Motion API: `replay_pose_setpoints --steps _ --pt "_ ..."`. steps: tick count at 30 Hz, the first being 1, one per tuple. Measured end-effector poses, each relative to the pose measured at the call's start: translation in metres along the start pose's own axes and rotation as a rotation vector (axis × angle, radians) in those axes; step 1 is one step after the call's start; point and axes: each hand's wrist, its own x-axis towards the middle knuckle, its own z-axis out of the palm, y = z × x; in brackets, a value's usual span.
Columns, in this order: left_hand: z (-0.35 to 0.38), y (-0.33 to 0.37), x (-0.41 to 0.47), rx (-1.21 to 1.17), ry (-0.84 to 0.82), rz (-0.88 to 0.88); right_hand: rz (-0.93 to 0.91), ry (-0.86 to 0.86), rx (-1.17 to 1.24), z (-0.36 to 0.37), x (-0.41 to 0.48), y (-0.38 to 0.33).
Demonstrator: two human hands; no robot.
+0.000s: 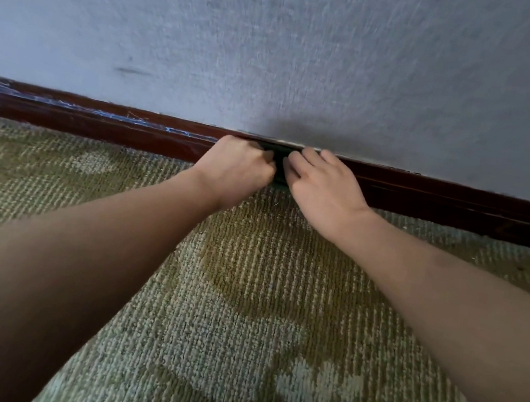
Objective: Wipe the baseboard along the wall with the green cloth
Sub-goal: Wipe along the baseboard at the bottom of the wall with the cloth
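The dark green cloth (281,165) sat bunched against the dark reddish-brown wooden baseboard (96,129), nearly hidden between the left hand (237,168), fingers curled tight around it, and the right hand (324,192), whose fairly straight fingers pressed it to the wood. With so little fabric showing (only a sliver between the knuckles), a stroke along the board could have dragged bare fingers over the scuffed top edge or let the wad slip onto the patterned green woven carpet (243,300). Pressing too high might also have smeared grime onto the pale blue-grey textured wall (311,54).
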Motion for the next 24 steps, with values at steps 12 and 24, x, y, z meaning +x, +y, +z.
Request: replay_pose_setpoints --steps 12,24 --pt "-0.009 0.001 0.004 -0.001 -0.086 -0.075 0.105 -0.089 0.285 -0.006 0.007 -0.001" --pt "-0.006 0.011 0.006 -0.032 -0.006 -0.059 0.123 -0.025 0.168 0.003 -0.006 0.005"
